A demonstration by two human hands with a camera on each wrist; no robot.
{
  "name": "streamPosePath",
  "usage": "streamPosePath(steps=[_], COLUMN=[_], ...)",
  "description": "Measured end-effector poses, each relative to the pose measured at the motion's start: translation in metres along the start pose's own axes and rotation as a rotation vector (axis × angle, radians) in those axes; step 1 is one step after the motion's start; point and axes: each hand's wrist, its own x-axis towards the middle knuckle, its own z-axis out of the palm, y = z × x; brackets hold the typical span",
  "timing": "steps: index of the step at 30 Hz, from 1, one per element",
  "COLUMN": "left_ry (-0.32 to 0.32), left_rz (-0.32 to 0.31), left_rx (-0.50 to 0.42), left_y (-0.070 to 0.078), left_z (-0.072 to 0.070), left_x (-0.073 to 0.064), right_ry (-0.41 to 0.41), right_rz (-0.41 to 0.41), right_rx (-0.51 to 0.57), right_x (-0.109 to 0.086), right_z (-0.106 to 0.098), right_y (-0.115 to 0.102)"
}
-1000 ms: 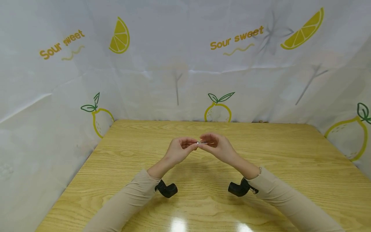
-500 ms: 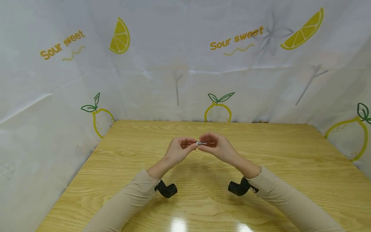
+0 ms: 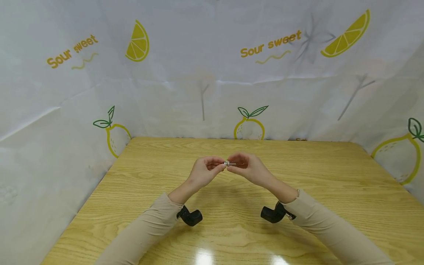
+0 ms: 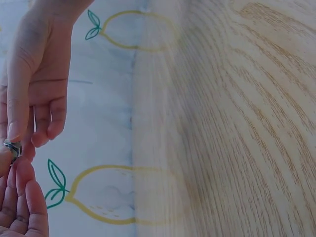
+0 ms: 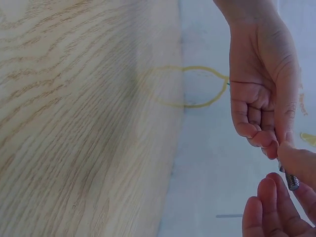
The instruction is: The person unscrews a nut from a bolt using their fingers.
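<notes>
Fingers of our left hand point(image 3: 202, 174) and right hand point(image 3: 255, 172) pinch a small threaded metal piece point(image 3: 228, 163) above the tabletop point(image 3: 331, 176), between its side edges.

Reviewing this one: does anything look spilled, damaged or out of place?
Nothing serious stands out. The left hand and right hand pinch a small threaded metal part above the table. Only the printed sheet looks slightly untidy, with visible creases.
</notes>
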Motion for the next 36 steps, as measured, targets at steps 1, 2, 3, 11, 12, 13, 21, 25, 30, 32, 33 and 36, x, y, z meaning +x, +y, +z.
streamPosePath(steps=[1, 2, 3, 11, 12, 13, 21, 25, 30, 32, 33, 36], left_ry=[0.001, 0.002, 0.002, 0.003, 0.004, 0.005, 0.01, 0.013, 0.017, 0.018, 0.019, 0.019], left_rz=[-0.001, -0.001, 0.0, -0.005, -0.005, -0.005, -0.004, -0.013, -0.02, -0.017, -0.017, -0.015], left_rx=[-0.001, -0.002, -0.003, 0.008, 0.007, 0.005, -0.005, 0.006, 0.009, 0.006, 0.003, -0.004], left_y=[0.0, 0.0, 0.0, 0.0, -0.0001, -0.0003, -0.0014, -0.0017, -0.0027, -0.0027, -0.0025, -0.002], left_z=[0.0, 0.0, 0.0002, 0.001, 0.001, 0.0011, 0.001, 0.0012, 0.0013, 0.0014, 0.0014, 0.0014], left_x=[0.0, 0.0, 0.0, -0.0004, -0.0003, -0.0002, 0.0006, 0.0006, 0.0009, 0.0012, 0.0011, 0.0012], right_ry=[-0.003, -0.004, -0.006, -0.031, -0.027, -0.02, -0.011, -0.051, -0.053, -0.036, -0.028, -0.012], right_rz=[0.0, 0.002, 0.003, 0.016, 0.016, 0.014, -0.006, -0.021, -0.012, -0.026, -0.035, -0.055], right_rx=[0.011, 0.011, 0.008, -0.011, -0.015, -0.023, -0.003, -0.004, -0.019, -0.027, -0.028, -0.017], right_x=[0.0002, 0.0002, 0.0004, 0.001, 0.0008, 0.0005, 0.0006, 0.0015, 0.001, 0.0012, 0.0013, 0.0017], right_z=[0.0, -0.0002, -0.0003, -0.0014, -0.0013, -0.0012, -0.0018, -0.0024, -0.002, -0.0014, -0.0011, -0.0006], right_y=[-0.0003, -0.0006, -0.0007, -0.0004, -0.0005, -0.0006, -0.0004, -0.0005, -0.0003, 0.0002, 0.0006, 0.0015])
